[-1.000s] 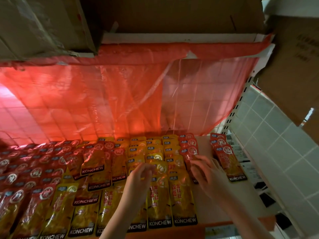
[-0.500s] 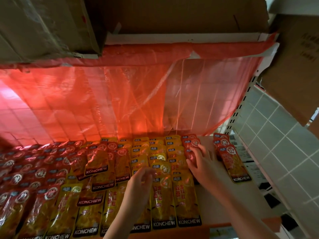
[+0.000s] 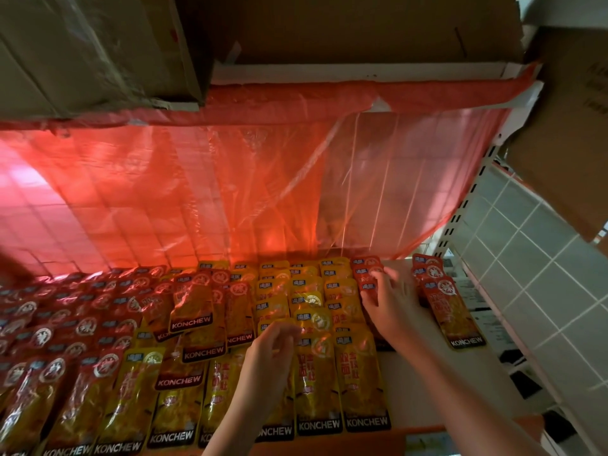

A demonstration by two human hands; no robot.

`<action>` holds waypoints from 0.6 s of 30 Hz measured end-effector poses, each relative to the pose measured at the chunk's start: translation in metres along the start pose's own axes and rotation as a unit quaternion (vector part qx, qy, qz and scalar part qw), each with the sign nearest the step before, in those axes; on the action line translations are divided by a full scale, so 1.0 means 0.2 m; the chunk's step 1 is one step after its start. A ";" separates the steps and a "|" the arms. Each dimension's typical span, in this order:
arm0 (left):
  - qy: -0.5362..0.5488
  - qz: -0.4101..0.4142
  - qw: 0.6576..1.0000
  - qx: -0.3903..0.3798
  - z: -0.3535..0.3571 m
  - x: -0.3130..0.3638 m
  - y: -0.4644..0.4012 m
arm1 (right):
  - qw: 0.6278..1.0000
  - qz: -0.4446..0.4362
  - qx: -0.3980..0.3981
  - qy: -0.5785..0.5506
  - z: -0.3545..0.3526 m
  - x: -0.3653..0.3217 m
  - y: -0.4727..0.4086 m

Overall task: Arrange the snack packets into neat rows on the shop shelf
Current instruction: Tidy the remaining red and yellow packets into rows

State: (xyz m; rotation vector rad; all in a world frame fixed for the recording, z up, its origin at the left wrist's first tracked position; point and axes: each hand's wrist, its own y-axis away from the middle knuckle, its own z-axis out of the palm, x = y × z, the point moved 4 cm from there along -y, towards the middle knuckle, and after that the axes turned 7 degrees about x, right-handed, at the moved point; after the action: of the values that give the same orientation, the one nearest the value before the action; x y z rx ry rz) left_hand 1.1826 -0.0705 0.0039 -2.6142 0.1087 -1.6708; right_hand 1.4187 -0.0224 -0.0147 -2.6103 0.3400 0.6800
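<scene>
The right hand [image 3: 386, 299] pinches red packets [image 3: 367, 278] to square 1 row, while the left hand [image 3: 273, 350] (fingers loosely curled, holding nothing) hovers over the yellow packets [image 3: 358, 380].

My left hand [image 3: 274, 348] and right hand [image 3: 390, 302] are both bare: no gloves, no rings, no watch or band at either wrist. My forearms are uncovered as far as they show, with no sleeve edge in sight. My fingers are slim, the nails short and unpainted.
</scene>
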 end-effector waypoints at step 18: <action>-0.158 0.013 0.946 0.283 -0.44 -0.08 0.01 | 0.969 -0.187 -0.066 -0.147 0.02 -0.55 0.20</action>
State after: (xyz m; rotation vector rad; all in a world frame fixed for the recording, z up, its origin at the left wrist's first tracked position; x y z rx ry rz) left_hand 1.0958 -0.0698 0.0268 -2.3626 -0.2999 -1.0410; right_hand 1.3097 -0.0424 0.0254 -2.5387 -0.2902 0.9581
